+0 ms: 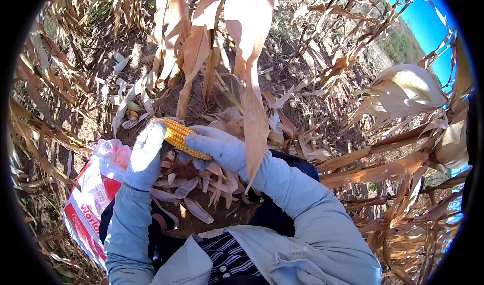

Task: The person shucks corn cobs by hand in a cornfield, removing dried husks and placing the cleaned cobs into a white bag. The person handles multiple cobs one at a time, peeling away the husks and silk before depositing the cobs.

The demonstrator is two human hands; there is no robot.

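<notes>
A husked ear of yellow corn lies slantwise between my two hands, its kernels bare. My left hand, in a pale knitted work glove, grips the upper-left end. Gloved alike, my right hand closes around the lower-right part, with fingers partly hidden beneath. Loose dry husks are strewn on the soil below the ear. Beside my left forearm stands a white and red plastic bag bearing printed writing; something yellowish shows dimly near its top.
Dry corn stalks and leaves surround me, one long leaf hanging over my right wrist. Another ear with yellow kernels lies among husks at the left. A husk-covered ear hangs at the right. My bent knees flank the husk pile.
</notes>
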